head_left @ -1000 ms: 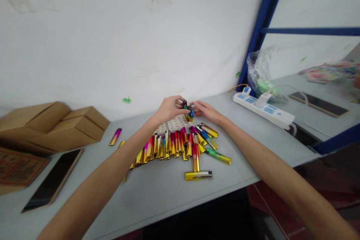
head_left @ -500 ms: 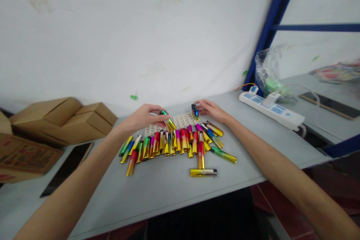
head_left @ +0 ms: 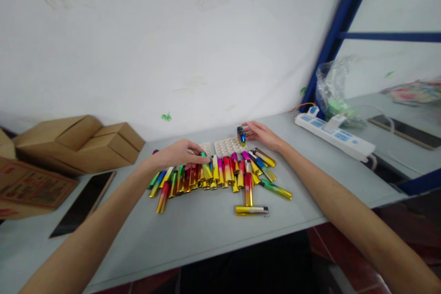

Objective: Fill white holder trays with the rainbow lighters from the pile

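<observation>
A heap of several shiny lighters (head_left: 220, 174) in gold, red, pink and green lies on the grey table (head_left: 206, 234). My left hand (head_left: 179, 156) reaches into the heap and pinches a green-and-gold lighter (head_left: 206, 168) at its top end. Behind the heap lies a white tray with round cells (head_left: 225, 147). A few dark blue lighters (head_left: 241, 135) stand upright at its right end. My right hand (head_left: 262, 134) rests beside them, fingertips against them, fingers loosely apart. One gold lighter (head_left: 251, 210) lies alone nearer the front edge.
Brown cardboard boxes (head_left: 79, 140) sit at the left against the white wall. A dark phone (head_left: 84, 202) lies flat near them. A white power strip (head_left: 334, 135), a clear plastic bag (head_left: 334, 92) and a blue frame post (head_left: 330, 41) stand at the right.
My left hand left the upright lighters, swung left with a green-and-gold lighter and came down onto the heap. My right hand stayed by the upright lighters. The view shifted slightly.
</observation>
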Action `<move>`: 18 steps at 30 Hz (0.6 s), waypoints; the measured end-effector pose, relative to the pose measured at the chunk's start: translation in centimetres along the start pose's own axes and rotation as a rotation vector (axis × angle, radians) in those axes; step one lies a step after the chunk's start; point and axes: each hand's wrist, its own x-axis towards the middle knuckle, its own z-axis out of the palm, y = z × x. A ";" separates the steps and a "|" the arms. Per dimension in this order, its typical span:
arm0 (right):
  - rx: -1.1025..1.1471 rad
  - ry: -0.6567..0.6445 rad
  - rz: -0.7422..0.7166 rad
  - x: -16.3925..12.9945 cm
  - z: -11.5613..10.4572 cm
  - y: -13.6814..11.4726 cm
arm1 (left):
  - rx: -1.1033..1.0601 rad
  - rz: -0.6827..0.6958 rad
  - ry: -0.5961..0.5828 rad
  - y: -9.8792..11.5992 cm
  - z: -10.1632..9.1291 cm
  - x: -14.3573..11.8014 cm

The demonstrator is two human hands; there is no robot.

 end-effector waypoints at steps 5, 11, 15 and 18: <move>0.000 0.004 -0.002 0.1 0.0 0.0 | 0.024 -0.001 0.043 -0.3 0.3 0.1; 0.002 0.000 0.001 0.1 0.1 -0.1 | -0.029 0.050 0.050 -0.7 0.3 0.1; 0.014 -0.001 0.000 0.1 0.1 -0.1 | -0.067 0.112 0.112 0.2 -0.2 0.5; 0.023 0.000 -0.002 0.1 0.1 0.0 | -0.060 0.181 0.211 1.9 -0.2 2.1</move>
